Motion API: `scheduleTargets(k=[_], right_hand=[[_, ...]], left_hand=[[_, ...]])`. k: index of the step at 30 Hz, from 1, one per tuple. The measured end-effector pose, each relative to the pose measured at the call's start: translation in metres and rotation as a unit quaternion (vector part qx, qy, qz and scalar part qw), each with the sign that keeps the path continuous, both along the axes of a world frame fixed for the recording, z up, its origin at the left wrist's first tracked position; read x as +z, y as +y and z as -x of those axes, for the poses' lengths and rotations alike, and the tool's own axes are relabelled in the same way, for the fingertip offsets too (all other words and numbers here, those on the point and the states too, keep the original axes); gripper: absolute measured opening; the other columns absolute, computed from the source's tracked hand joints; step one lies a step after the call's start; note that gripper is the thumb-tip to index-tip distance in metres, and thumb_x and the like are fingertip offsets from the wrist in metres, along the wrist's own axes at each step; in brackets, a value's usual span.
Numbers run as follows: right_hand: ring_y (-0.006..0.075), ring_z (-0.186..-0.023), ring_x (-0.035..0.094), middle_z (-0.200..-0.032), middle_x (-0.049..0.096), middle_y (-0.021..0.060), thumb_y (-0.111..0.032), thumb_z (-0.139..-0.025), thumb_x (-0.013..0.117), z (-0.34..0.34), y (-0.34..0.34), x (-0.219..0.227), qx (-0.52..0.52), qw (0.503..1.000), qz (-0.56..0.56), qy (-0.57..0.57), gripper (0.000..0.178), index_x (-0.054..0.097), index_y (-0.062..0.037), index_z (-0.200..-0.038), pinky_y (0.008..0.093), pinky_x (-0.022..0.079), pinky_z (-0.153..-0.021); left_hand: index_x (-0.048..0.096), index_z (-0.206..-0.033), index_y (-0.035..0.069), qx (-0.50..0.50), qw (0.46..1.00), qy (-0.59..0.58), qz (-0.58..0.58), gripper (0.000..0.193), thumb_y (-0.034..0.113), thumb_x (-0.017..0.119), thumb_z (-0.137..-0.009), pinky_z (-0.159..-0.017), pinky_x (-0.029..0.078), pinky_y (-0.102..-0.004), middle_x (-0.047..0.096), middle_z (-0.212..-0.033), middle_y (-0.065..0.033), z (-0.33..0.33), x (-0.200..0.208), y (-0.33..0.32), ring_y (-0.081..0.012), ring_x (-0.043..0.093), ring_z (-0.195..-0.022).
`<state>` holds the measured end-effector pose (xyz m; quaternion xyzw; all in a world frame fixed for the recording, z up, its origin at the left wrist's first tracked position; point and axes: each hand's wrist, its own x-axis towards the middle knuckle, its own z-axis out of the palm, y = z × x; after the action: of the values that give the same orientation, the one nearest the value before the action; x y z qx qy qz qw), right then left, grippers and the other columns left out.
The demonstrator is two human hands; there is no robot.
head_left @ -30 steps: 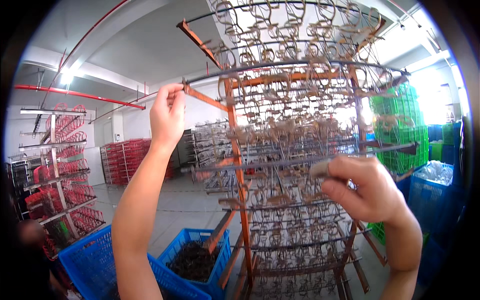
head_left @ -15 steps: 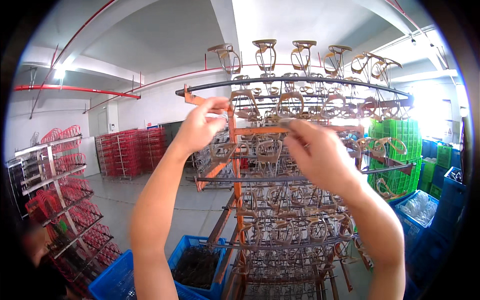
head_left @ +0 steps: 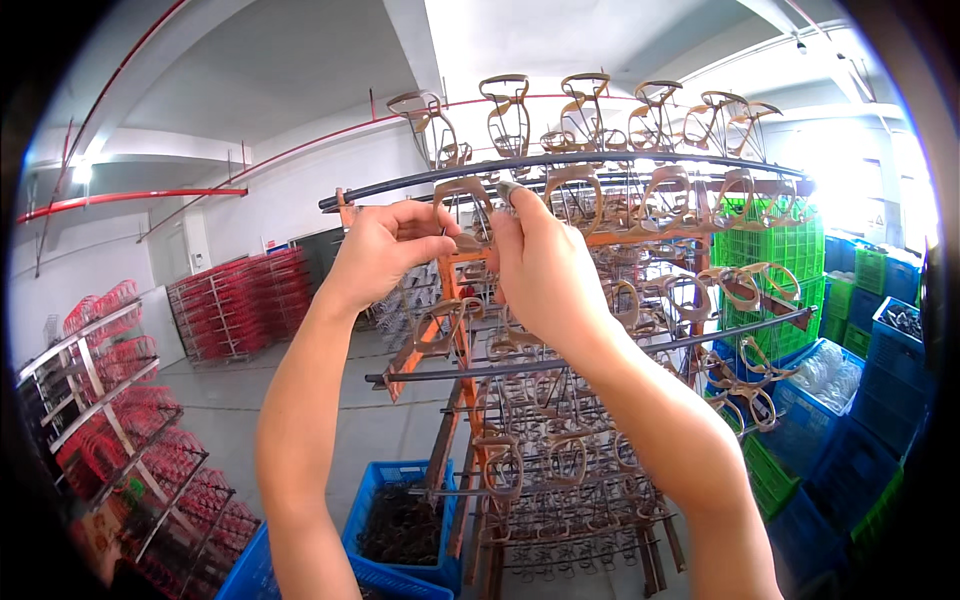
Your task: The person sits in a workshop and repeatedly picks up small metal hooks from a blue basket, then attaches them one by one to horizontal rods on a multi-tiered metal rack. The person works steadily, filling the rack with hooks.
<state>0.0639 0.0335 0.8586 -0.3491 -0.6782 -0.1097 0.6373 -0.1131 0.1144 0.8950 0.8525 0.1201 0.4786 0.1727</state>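
Both of my hands are raised at the left end of a rack's upper row, around a tan-brown looped frame piece [head_left: 463, 187]. My left hand [head_left: 385, 245] pinches its lower left side between thumb and fingertips. From the right, my right hand [head_left: 540, 255] grips the same piece's edge, its thumb and fingers close together and partly hiding the lower part. More brown looped pieces [head_left: 575, 185] hang in line to the right, on thin wires below a dark bar [head_left: 560, 160]. Others [head_left: 507, 100] stand up above that bar.
The orange rack upright [head_left: 462, 345] carries several lower rows of brown pieces. A blue crate [head_left: 445, 530] with dark wire parts stands below left. Racks of red pieces [head_left: 240, 305] are at the left. Green crates [head_left: 765, 270] and blue crates [head_left: 850, 430] are stacked at the right.
My right hand has moved left to the brown piece beside my left hand. My left hand's fingers have closed on it. The view has shifted slightly, moving the rack leftward.
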Motion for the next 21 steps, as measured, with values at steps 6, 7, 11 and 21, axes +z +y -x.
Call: scheduleTargets(k=[6,7,11,21], right_hand=[[0.0389,-0.070,0.062,-0.070,0.062,0.0208,-0.015,-0.093,0.047,0.008,0.017,-0.003,-0.070,0.998,0.002,0.011,0.019,0.054,0.0026,-0.093,0.0446,0.047,-0.064],[0.0382,-0.068,0.062,-0.069,0.062,0.0200,-0.014,-0.093,0.048,0.007,0.022,-0.005,-0.073,0.997,-0.005,0.013,0.019,0.055,0.0025,-0.095,0.0428,0.047,-0.062],[0.0325,-0.063,0.063,-0.073,0.063,0.0200,-0.012,-0.092,0.047,0.000,0.021,-0.007,-0.071,0.997,0.009,-0.027,0.018,0.054,0.0029,-0.099,0.0399,0.048,-0.060],[0.0189,-0.054,0.060,-0.072,0.064,0.0126,-0.015,-0.091,0.049,-0.005,0.020,-0.003,-0.058,0.997,0.041,-0.022,0.019,0.054,0.0020,-0.100,0.0327,0.047,-0.054]], left_hand=[[0.061,-0.110,-0.003,-0.079,0.996,-0.032,0.006,0.028,-0.003,0.062,-0.082,-0.085,0.050,-0.0261,0.064,-0.102,-0.0060,0.003,-0.009,0.012,-0.0132,0.061,-0.093],[0.060,-0.111,-0.003,-0.087,0.996,-0.034,0.015,0.029,-0.003,0.062,-0.082,-0.086,0.050,-0.0264,0.064,-0.103,-0.0062,0.004,-0.010,0.011,-0.0135,0.061,-0.094],[0.061,-0.111,-0.004,-0.094,0.996,0.003,0.000,0.029,-0.003,0.061,-0.082,-0.089,0.049,-0.0276,0.065,-0.104,-0.0072,0.009,-0.007,0.017,-0.0151,0.062,-0.098],[0.066,-0.095,-0.003,-0.053,0.998,0.039,0.011,0.016,-0.003,0.065,-0.079,-0.083,0.051,-0.0269,0.069,-0.093,-0.0089,0.011,0.014,0.023,-0.0149,0.065,-0.089]])
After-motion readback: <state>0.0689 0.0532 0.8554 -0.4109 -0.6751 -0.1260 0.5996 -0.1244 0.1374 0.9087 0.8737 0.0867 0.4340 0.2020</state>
